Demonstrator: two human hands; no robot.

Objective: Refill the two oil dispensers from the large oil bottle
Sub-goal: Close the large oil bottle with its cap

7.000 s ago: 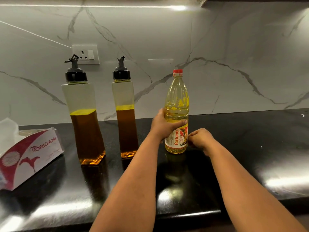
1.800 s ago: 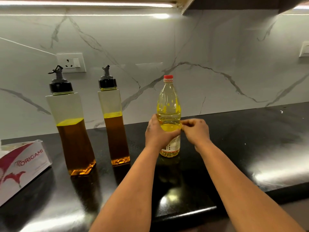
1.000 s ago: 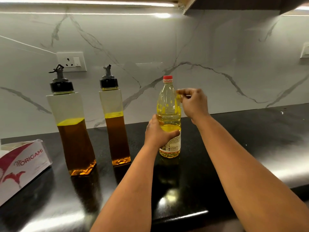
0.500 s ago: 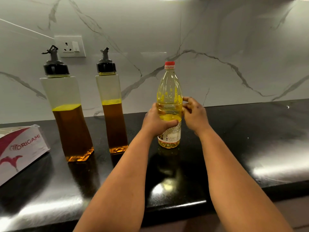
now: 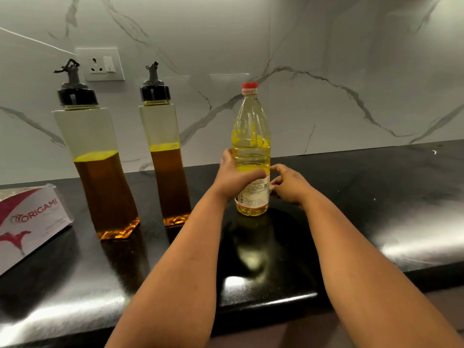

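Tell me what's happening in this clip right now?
A person's left hand holds the large oil bottle upright on the black counter; the right hand touches its label side. Its red cap is on. The two oil dispensers stand capped, roughly half full. No pouring yet.

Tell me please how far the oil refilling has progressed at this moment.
Done: nothing yet. The red cap is on the large oil bottle, and both dispensers, left and right, stand about half full with black pourer tops on.
In hand: the left hand grips the bottle on the counter; the right hand touches its label.
Left: uncap the bottle, open both dispensers, pour, close everything.
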